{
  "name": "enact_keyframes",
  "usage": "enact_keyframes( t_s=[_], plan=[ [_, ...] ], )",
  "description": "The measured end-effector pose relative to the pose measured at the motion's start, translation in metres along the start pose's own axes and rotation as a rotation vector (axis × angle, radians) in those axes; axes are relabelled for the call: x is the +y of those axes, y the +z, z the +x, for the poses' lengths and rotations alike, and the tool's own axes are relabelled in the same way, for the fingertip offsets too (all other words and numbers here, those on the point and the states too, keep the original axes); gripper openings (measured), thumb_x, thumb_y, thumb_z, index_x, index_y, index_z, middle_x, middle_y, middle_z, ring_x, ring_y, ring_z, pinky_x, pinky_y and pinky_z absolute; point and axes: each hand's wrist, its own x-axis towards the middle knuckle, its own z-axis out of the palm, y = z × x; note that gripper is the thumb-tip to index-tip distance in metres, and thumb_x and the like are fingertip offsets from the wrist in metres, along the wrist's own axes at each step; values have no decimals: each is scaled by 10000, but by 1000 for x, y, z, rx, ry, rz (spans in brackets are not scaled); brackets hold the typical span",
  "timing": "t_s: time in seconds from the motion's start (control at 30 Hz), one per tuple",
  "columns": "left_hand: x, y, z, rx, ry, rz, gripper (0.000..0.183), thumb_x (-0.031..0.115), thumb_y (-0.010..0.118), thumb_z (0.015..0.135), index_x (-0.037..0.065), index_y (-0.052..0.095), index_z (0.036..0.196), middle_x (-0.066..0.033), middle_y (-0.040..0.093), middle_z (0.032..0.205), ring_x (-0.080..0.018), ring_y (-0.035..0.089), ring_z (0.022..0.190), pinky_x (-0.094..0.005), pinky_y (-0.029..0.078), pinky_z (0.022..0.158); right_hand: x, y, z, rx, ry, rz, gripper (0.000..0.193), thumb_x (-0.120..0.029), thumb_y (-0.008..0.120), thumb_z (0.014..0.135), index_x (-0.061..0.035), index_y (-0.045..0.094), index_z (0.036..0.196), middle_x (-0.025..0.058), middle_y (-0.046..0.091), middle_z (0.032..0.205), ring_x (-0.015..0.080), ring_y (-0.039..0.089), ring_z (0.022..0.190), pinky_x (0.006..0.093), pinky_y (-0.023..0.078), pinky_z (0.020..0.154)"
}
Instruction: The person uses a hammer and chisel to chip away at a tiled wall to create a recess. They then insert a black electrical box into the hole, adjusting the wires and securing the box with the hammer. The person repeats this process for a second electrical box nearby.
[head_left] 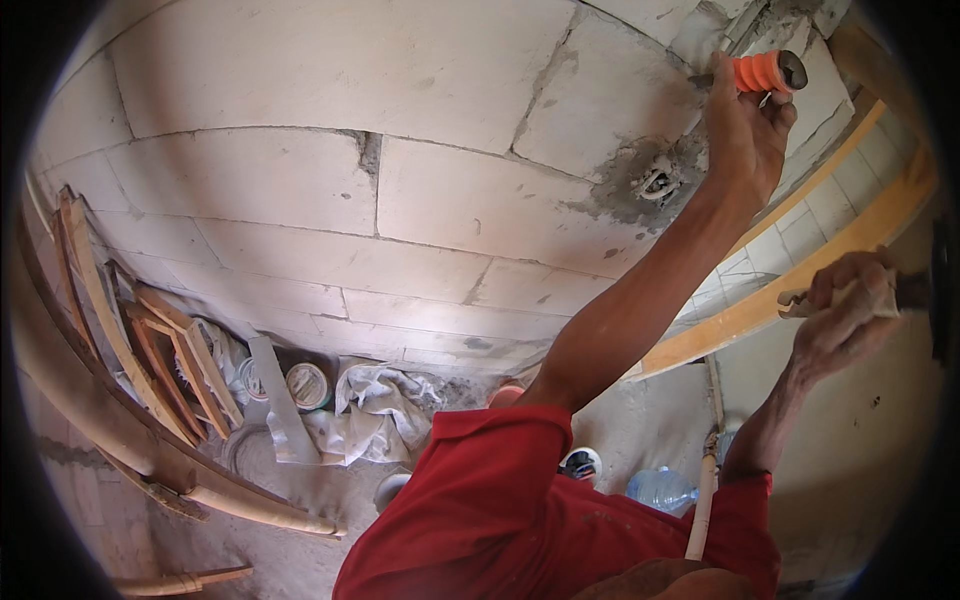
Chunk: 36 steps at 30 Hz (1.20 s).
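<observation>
Left hand (pixel 745 125) is up high against the block wall (pixel 330 190), its grip closed around a chisel (pixel 765 72) with an orange ribbed handle, the steel tip pressed to the wall near the upper right corner, just above a grey mortar patch (pixel 640 180) with a small fitting set in it. Right hand (pixel 845 310) is out at the far right, grip wrapped tight around the handle of a hammer (pixel 925 290), its dark head partly lost at the rim of the view, well apart from the chisel. Red sleeves (pixel 500 490) fill the bottom. Down on the floor, along the foot of the wall: a crumpled grey cloth (pixel 380 405), a round tin (pixel 308 385), leaning wooden planks (pixel 170 360) at the left, and a clear plastic bottle (pixel 662 490) lower right.
</observation>
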Motion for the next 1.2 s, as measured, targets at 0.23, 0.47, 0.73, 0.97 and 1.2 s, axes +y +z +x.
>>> enact_keyframes(
  t_s=[0.23,0.47,0.73,0.97,1.2],
  plan=[
    [15,-25,-4,-12,-40,33,444,477,373,1117,95,593,1065,2,596,874,-104,508,730,-257,448,666,4,-7,-16,-53,75,226,431,-383,509,1080,34,553,1177,4,484,700,49,428,543,187,329,510],
    [23,-26,-6,32,-32,26,410,490,406,1106,119,571,1051,0,579,870,-111,498,698,-263,409,626,-5,15,-8,-316,178,-130,386,-369,567,1062,14,552,1098,56,518,701,133,458,620,299,371,564],
    [15,-37,1,30,-7,64,384,481,428,1094,131,571,1024,1,578,836,-115,475,661,-270,397,594,3,13,-21,-421,230,-177,379,-378,515,1085,-2,508,1127,96,535,687,178,465,591,334,391,588],
    [99,-75,-42,20,-348,530,319,377,561,1042,71,605,1123,-7,571,731,-93,480,545,-270,437,481,7,-47,-55,-303,419,-84,454,-441,517,1076,4,529,1166,62,511,698,126,430,604,324,356,557],
    [114,-54,-89,110,-246,917,396,419,560,1032,50,616,1161,0,536,681,-80,522,586,-256,443,471,30,-74,-73,-298,513,88,431,-444,513,1074,-24,528,1169,-13,444,632,59,402,519,259,294,464]
  ],
)
